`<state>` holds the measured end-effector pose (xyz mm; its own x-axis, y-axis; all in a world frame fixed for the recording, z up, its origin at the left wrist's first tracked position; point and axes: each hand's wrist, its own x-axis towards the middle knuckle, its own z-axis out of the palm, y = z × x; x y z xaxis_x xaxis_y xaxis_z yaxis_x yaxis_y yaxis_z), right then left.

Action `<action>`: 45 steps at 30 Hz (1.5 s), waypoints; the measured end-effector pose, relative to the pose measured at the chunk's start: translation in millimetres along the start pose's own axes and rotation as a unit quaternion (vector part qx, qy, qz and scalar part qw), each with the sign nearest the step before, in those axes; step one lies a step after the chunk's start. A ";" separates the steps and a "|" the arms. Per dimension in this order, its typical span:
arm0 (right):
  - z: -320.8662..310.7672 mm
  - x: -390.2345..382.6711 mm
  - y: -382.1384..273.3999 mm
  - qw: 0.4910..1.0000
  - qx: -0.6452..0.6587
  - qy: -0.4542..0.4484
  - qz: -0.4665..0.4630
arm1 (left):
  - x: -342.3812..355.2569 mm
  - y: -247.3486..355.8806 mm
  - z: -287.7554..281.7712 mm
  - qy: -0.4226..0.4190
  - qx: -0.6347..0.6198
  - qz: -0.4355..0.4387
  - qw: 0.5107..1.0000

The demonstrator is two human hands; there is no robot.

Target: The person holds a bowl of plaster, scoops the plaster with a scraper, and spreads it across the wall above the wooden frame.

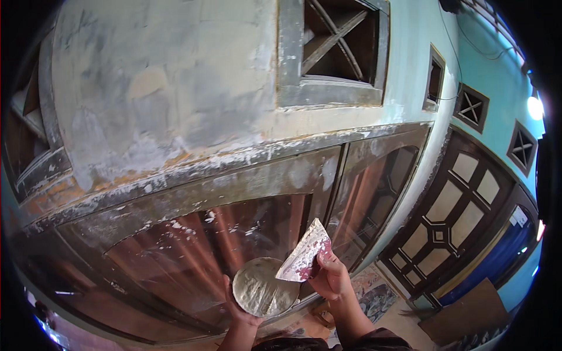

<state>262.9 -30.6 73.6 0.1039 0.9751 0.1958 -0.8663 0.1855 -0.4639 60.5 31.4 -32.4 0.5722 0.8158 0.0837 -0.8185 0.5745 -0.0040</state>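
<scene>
My left hand (241,313) is wrapped round the side and underside of a round, shallow bowl (236,291). Greyish-white paste (264,285) lies in it, its surface ridged. Just to the right, my right hand (331,278) grips a flat, roughly triangular putty scraper (303,255), thumb on its face. The scraper is reddish and crusted with dried white filler. It is tilted, its lower corner close to the bowl's upper right rim; I cannot tell if they touch.
Ahead stands a patchy plastered wall (164,76) above a brown window frame (252,169) spotted with white filler. A vent opening with crossed bars (336,44) sits higher up. At right are a dark panelled door (451,216), a leaning brown board (465,313) and a small wooden stool (324,316).
</scene>
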 end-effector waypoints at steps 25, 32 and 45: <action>-45.7 46.2 -169.4 0.455 -0.661 -0.092 -0.589 | 98.9 -92.3 34.2 -0.074 -0.010 -0.147 0.986; -48.9 146.0 -270.0 0.218 -0.731 0.011 -0.646 | 103.6 -105.6 44.1 -0.052 0.077 -0.125 0.988; -52.4 199.5 -316.5 0.166 -0.750 0.004 -0.640 | 119.4 -96.4 51.2 -0.074 0.029 -0.136 0.988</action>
<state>583.4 111.7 214.2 -0.2611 0.0195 0.9651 0.9640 0.0572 0.2597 205.1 70.0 29.1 0.7606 0.6113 0.2187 -0.6401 0.7624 0.0947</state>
